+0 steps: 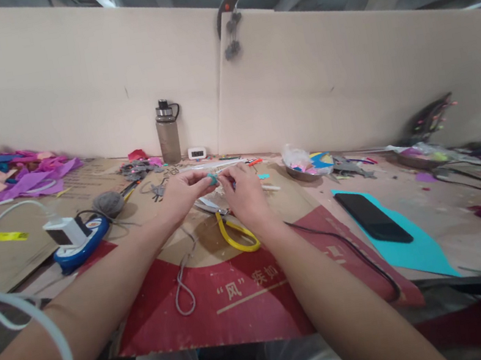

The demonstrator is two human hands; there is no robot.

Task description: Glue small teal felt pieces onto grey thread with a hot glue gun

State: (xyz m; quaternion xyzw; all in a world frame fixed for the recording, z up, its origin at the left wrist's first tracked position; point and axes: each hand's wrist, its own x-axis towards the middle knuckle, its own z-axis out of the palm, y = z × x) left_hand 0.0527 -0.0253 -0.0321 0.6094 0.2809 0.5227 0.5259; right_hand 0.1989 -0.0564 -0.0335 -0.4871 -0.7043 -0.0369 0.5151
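My left hand (183, 195) is closed in a pinch on a small teal piece (212, 178), too small to name more exactly. Fingertips of my right hand (245, 190) meet it from the other side, curled together; whatever they grip is hidden. Both hands hover over a cardboard sheet (265, 318) with a red printed front. Under them lie scissors (239, 243) with yellow handles, the blades partly covered by my fingers. A looped grey cord (186, 304) rests on the cardboard left of the scissors.
At left are a blue power strip (82, 245) with a white charger (66, 232), a grey yarn ball (108, 204) and coloured scraps (11, 174). A bottle (168, 137) stands by the partition. A phone (372, 217) lies right, and a white cable (61, 354) crosses my left arm.
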